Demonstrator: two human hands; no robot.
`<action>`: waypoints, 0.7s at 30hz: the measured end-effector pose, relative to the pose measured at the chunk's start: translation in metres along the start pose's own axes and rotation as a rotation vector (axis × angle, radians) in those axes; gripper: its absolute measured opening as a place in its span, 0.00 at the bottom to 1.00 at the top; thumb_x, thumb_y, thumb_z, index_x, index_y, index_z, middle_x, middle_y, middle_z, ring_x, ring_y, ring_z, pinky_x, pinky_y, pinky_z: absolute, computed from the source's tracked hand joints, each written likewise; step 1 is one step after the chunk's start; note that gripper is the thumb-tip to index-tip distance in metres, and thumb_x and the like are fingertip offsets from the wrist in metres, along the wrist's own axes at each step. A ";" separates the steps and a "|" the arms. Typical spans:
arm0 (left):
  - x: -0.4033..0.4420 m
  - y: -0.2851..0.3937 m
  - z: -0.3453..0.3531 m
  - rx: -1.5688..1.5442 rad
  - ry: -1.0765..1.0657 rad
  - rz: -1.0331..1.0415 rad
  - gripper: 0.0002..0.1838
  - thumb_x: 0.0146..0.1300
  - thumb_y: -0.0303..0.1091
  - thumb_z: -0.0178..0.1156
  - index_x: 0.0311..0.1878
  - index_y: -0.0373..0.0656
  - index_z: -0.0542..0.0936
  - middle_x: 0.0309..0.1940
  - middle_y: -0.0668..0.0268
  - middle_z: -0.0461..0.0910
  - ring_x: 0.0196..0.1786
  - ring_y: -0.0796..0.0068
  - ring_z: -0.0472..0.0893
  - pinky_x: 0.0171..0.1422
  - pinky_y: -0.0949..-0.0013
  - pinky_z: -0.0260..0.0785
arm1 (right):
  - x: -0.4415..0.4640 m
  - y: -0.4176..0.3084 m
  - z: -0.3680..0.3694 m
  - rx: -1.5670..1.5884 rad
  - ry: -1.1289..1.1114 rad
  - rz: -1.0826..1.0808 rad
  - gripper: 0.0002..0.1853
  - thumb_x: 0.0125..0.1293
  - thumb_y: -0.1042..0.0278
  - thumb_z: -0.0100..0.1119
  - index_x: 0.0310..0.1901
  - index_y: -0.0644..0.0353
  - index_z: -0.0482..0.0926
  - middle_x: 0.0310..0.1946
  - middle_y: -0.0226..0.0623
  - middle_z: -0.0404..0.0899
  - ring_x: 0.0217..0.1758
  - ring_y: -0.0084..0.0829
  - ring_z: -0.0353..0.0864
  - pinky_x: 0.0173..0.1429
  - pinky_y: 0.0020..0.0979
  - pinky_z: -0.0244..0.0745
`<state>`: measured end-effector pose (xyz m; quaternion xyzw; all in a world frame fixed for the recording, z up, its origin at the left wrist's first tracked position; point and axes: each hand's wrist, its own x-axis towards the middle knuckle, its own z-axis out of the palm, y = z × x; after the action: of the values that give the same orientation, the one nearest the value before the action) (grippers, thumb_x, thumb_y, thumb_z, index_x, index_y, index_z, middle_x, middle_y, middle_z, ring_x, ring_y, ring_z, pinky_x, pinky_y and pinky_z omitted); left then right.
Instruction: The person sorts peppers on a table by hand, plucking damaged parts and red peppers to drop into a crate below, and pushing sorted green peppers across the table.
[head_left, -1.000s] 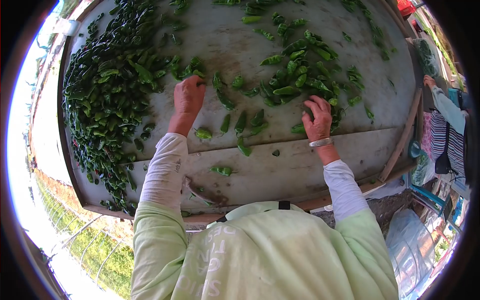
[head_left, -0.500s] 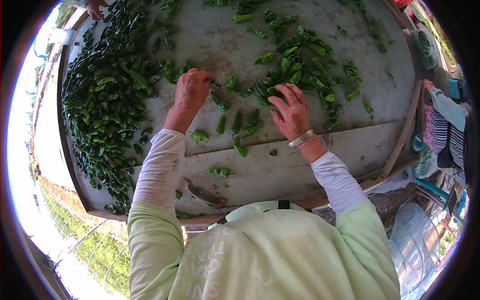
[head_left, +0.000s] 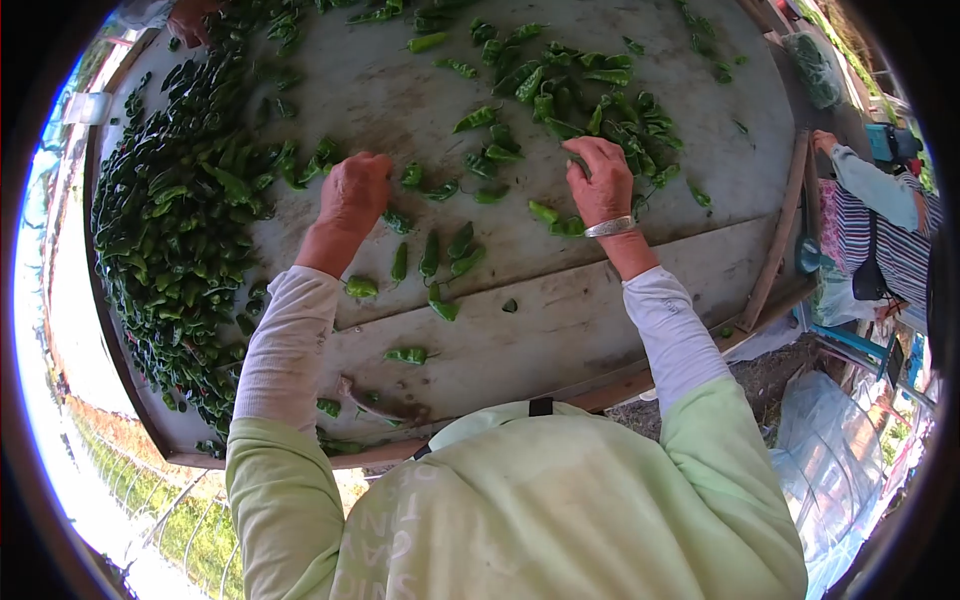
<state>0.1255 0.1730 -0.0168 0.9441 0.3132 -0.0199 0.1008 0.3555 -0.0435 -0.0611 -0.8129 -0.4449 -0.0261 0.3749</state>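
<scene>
Green peppers lie across a grey board table [head_left: 560,300]. My left hand [head_left: 355,195] is closed, knuckles up, at the right edge of the big pepper heap [head_left: 180,225]; whatever its fingers hold is hidden. Just below it lies a single pepper [head_left: 397,220]. My right hand [head_left: 602,182], with a silver bracelet [head_left: 610,227] at the wrist, hovers by the lower edge of a looser pepper pile [head_left: 550,95]. Its fingers are bent, with a gap between fingertips and thumb. Two light green peppers [head_left: 555,218] sit left of that wrist.
Another person's hand [head_left: 192,20] is at the heap's far end. At right, a person in a striped top [head_left: 868,240] stands beyond the wooden rim [head_left: 778,240]. A filled plastic bag [head_left: 812,70] lies at the far right corner. A brown stick-like piece [head_left: 375,402] lies near the front edge.
My right hand has drawn its spread fingers closer together and shifted right relative to the peppers. Two light green peppers now lie left of its wrist. My left hand has moved slightly toward the heap.
</scene>
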 end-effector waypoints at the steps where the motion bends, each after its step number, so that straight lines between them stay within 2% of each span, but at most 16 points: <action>1: 0.001 -0.002 0.003 -0.002 -0.003 0.005 0.06 0.50 0.29 0.57 0.31 0.45 0.81 0.34 0.59 0.79 0.40 0.53 0.79 0.44 0.56 0.73 | -0.003 -0.003 0.000 -0.004 0.001 0.005 0.14 0.46 0.77 0.61 0.38 0.52 0.81 0.40 0.33 0.80 0.48 0.38 0.76 0.49 0.37 0.74; 4: 0.004 -0.007 0.005 -0.001 0.029 0.031 0.08 0.49 0.31 0.57 0.34 0.44 0.80 0.34 0.58 0.80 0.38 0.51 0.79 0.43 0.57 0.72 | -0.007 -0.015 0.008 0.069 -0.167 -0.013 0.10 0.45 0.75 0.64 0.33 0.53 0.82 0.32 0.34 0.79 0.39 0.39 0.77 0.44 0.36 0.75; 6: 0.001 -0.006 0.002 -0.231 0.177 -0.023 0.10 0.49 0.29 0.58 0.36 0.43 0.81 0.30 0.59 0.82 0.33 0.57 0.81 0.41 0.62 0.72 | -0.006 -0.016 0.018 0.052 -0.173 -0.015 0.09 0.45 0.72 0.66 0.31 0.52 0.82 0.30 0.33 0.78 0.37 0.38 0.76 0.41 0.37 0.75; 7: -0.001 -0.004 0.000 -0.230 0.178 -0.017 0.10 0.49 0.29 0.58 0.36 0.43 0.81 0.30 0.59 0.82 0.33 0.57 0.81 0.41 0.62 0.72 | -0.005 -0.017 0.020 -0.002 -0.213 -0.039 0.09 0.44 0.71 0.66 0.30 0.51 0.81 0.29 0.32 0.78 0.37 0.38 0.76 0.40 0.37 0.75; 9: -0.011 0.002 -0.004 -0.593 0.319 -0.239 0.10 0.49 0.28 0.60 0.36 0.41 0.83 0.26 0.61 0.82 0.28 0.69 0.80 0.36 0.67 0.72 | -0.005 -0.018 0.022 -0.067 -0.232 -0.097 0.07 0.44 0.68 0.67 0.27 0.50 0.80 0.27 0.30 0.76 0.36 0.37 0.76 0.39 0.37 0.75; 12: -0.034 0.001 -0.004 -0.980 0.231 -0.430 0.06 0.52 0.26 0.61 0.33 0.36 0.82 0.22 0.73 0.77 0.26 0.86 0.73 0.32 0.79 0.66 | 0.001 -0.019 0.022 -0.117 -0.224 -0.172 0.06 0.45 0.68 0.66 0.26 0.50 0.78 0.25 0.29 0.74 0.35 0.36 0.76 0.38 0.36 0.75; 13: -0.042 0.001 0.002 -1.102 0.253 -0.466 0.04 0.53 0.25 0.61 0.32 0.37 0.81 0.22 0.73 0.76 0.25 0.87 0.72 0.30 0.80 0.64 | 0.001 -0.023 0.019 -0.185 -0.241 -0.198 0.06 0.46 0.69 0.65 0.26 0.51 0.77 0.25 0.29 0.74 0.35 0.35 0.75 0.38 0.36 0.75; 15: -0.059 0.005 -0.001 -1.256 0.330 -0.529 0.03 0.55 0.23 0.60 0.33 0.38 0.80 0.22 0.74 0.75 0.24 0.88 0.71 0.28 0.81 0.62 | 0.004 -0.024 0.016 -0.125 -0.268 -0.196 0.05 0.47 0.73 0.62 0.27 0.55 0.76 0.24 0.31 0.74 0.31 0.36 0.76 0.36 0.34 0.75; 16: -0.065 -0.001 0.002 -1.260 0.340 -0.514 0.03 0.55 0.23 0.60 0.33 0.38 0.80 0.22 0.74 0.75 0.24 0.88 0.71 0.28 0.81 0.62 | 0.008 -0.024 0.013 -0.131 -0.255 -0.204 0.05 0.47 0.73 0.62 0.27 0.55 0.76 0.24 0.31 0.74 0.31 0.36 0.76 0.36 0.34 0.75; 18: -0.076 -0.025 0.013 -1.450 0.500 -0.596 0.03 0.56 0.22 0.59 0.33 0.38 0.79 0.23 0.75 0.75 0.24 0.88 0.70 0.28 0.82 0.61 | 0.016 -0.021 0.007 0.318 -0.206 0.083 0.05 0.47 0.77 0.59 0.26 0.59 0.74 0.25 0.34 0.75 0.28 0.38 0.76 0.34 0.33 0.74; 20: -0.083 -0.046 0.021 -1.398 0.579 -0.634 0.03 0.56 0.22 0.58 0.33 0.38 0.79 0.23 0.74 0.75 0.24 0.88 0.70 0.28 0.83 0.61 | 0.029 -0.010 0.003 0.358 -0.137 0.115 0.06 0.48 0.78 0.58 0.29 0.61 0.73 0.26 0.35 0.77 0.27 0.38 0.78 0.33 0.32 0.74; 21: -0.087 -0.053 0.027 -1.338 0.653 -0.677 0.03 0.56 0.21 0.58 0.33 0.38 0.79 0.23 0.74 0.76 0.25 0.88 0.70 0.28 0.83 0.61 | 0.040 -0.009 0.000 0.350 -0.020 0.098 0.08 0.48 0.77 0.60 0.32 0.61 0.74 0.28 0.35 0.78 0.29 0.37 0.79 0.35 0.31 0.74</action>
<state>0.0243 0.1582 -0.0440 0.4965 0.5407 0.4181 0.5351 0.3727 -0.0122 -0.0407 -0.7561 -0.4064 0.0782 0.5070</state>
